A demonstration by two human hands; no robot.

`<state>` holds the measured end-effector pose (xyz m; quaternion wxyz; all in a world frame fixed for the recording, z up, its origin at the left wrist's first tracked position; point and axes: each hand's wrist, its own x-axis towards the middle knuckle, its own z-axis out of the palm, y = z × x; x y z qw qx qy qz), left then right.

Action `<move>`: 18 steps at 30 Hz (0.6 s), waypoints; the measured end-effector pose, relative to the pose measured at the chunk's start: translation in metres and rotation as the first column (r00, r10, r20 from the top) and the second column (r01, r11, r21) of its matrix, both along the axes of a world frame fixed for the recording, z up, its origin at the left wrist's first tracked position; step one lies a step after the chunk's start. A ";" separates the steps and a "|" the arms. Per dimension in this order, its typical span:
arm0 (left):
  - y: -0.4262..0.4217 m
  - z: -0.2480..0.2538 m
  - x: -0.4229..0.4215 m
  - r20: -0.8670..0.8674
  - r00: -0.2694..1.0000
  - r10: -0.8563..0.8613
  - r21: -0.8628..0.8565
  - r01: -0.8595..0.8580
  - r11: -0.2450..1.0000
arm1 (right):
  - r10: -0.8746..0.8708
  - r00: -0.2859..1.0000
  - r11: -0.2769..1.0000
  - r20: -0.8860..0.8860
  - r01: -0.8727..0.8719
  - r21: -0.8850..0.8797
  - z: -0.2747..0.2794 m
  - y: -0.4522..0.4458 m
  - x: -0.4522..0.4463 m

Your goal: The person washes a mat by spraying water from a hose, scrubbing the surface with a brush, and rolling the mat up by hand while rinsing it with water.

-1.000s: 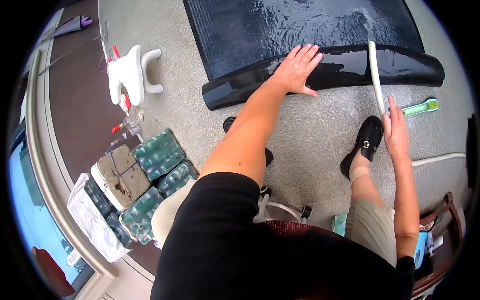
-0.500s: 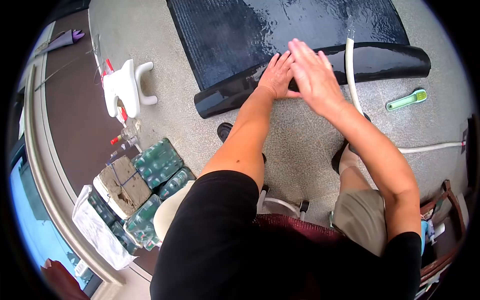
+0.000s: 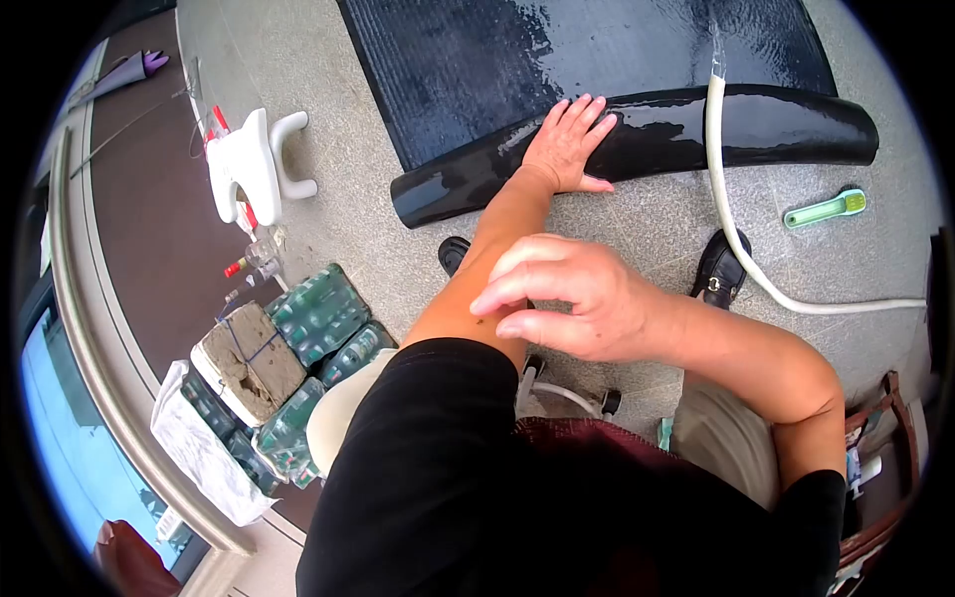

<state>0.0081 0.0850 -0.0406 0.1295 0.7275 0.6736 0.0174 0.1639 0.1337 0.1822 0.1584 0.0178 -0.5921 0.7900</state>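
A wet black ribbed rubber mat [image 3: 458,70] lies on the floor, its near edge rolled into a thick tube [image 3: 657,134]. My left hand [image 3: 567,144] rests on that roll with its fingers spread. Over my left forearm hovers my right hand [image 3: 582,294], fingers half bent, thumb apart, nothing in it. Whether it touches the forearm, I cannot tell. To the right, a white hose [image 3: 718,149] crosses over the roll, and water runs from its end onto the mat.
A green-handled brush [image 3: 826,209] lies on the speckled floor at the right. On the left are a white plastic stool [image 3: 254,169], wrapped packs of green bottles [image 3: 316,310], and a worn block [image 3: 249,363] tied with cord. My shoe [image 3: 721,264] stands near the hose.
My right hand has left the spot beside my left hand and drawn back toward my body, above the left forearm. My left hand stays on the roll.
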 end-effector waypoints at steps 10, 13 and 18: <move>0.001 0.003 0.001 -0.018 1.000 0.002 0.012 -0.002 1.000 | -0.431 0.780 0.816 0.454 0.121 0.566 -0.080 0.053 0.039; 0.003 0.009 0.003 0.071 0.997 0.022 0.041 -0.025 0.999 | -0.793 0.561 0.378 0.237 0.148 0.914 -0.139 0.079 0.095; 0.034 0.009 0.039 0.079 0.986 0.147 0.117 -0.155 0.981 | -0.646 0.407 0.726 0.645 0.067 0.684 -0.191 0.050 0.153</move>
